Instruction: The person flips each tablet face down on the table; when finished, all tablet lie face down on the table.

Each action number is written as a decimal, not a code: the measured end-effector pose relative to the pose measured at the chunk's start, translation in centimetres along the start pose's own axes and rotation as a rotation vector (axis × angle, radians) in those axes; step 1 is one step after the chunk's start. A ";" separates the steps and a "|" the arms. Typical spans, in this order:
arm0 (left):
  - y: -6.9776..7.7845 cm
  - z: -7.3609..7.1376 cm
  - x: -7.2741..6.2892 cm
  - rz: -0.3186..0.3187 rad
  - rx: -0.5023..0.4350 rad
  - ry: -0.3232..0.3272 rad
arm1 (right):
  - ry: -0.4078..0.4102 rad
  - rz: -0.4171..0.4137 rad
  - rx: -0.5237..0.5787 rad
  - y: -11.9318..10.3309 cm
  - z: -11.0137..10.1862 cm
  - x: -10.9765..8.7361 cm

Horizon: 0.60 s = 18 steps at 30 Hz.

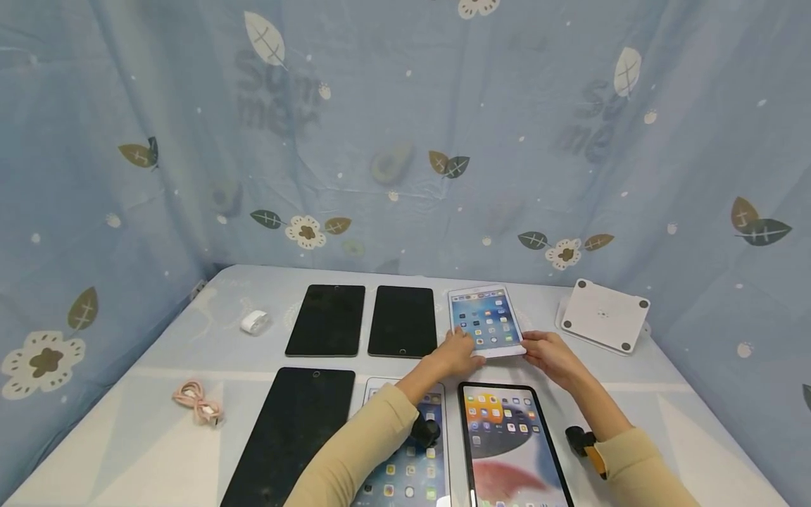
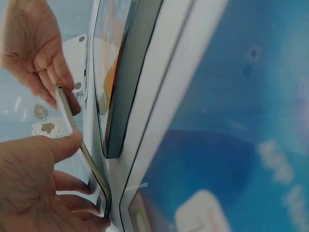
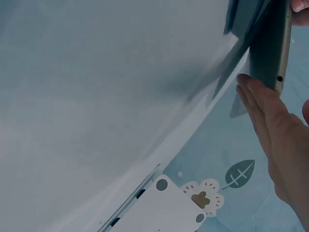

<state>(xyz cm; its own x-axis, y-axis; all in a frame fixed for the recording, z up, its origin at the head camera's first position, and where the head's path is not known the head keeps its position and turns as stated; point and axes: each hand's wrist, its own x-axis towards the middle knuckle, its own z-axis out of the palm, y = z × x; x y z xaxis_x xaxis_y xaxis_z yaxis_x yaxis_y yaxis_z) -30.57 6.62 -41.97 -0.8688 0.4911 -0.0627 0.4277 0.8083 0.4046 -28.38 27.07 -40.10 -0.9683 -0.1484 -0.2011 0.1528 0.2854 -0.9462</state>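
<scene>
A small white tablet [image 1: 486,317] with a lit screen of app icons is raised at its near end at the back of the table. My left hand [image 1: 457,353] grips its near left part, thumb [image 2: 67,145] on the screen side and fingers underneath. At the near right corner, my right hand [image 1: 552,358] touches the tablet from below with fairly straight fingers [image 3: 263,94]; its thumb stands apart from the edge. Below the hands lie a larger white tablet [image 1: 405,482], partly hidden by my left sleeve, and a black-framed tablet [image 1: 507,443], both lit.
Two dark tablets [image 1: 326,320] [image 1: 403,320] lie at the back and a larger dark tablet [image 1: 291,436] in front. A white charger [image 1: 255,322] and a coiled pink cable [image 1: 198,403] sit left. A white plate with round feet [image 1: 605,315] leans at back right.
</scene>
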 end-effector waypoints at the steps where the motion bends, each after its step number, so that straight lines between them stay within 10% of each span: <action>1: 0.0 -0.1 0.0 0.002 -0.010 -0.005 | 0.009 -0.015 0.014 0.0 0.0 -0.2; 18: 0.0 -0.1 1.2 0.105 -0.317 -0.062 | 0.000 -0.161 -0.005 -2.2 -0.4 -2.1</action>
<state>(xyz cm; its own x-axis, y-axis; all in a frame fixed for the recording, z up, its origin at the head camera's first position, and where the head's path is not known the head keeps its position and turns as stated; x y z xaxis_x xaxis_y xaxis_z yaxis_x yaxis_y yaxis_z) -31.62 7.19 -41.94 -0.8031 0.5930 -0.0575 0.4065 0.6160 0.6748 -26.78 27.09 -37.49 -0.9801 -0.1928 -0.0471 -0.0053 0.2623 -0.9650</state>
